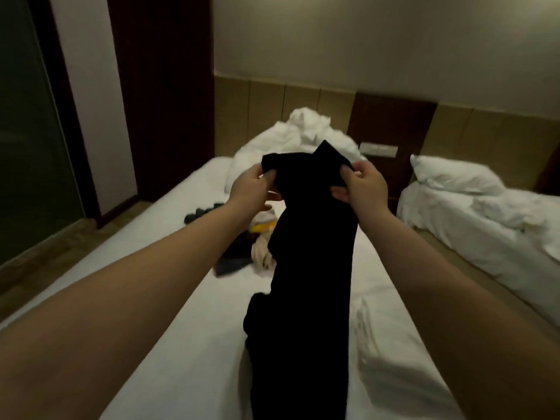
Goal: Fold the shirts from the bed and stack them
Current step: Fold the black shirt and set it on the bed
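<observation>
A black shirt (300,268) hangs lengthwise in front of me, held up over the white bed (169,298). My left hand (253,187) pinches its top left corner. My right hand (360,186) grips the top right edge, fingers curled into the cloth. The lower end of the shirt bunches on the sheet near me. Behind it lies a loose pile of clothes (242,253), dark, cream and yellow pieces mixed, with a dark garment (201,215) further left. A folded white item (385,356) lies on the bed to the right of the shirt.
A crumpled white duvet (291,137) is heaped at the head of the bed against the padded headboard. A second bed (485,231) with a pillow (454,174) stands to the right across a narrow gap. Dark wooden panels and a glass door are on the left.
</observation>
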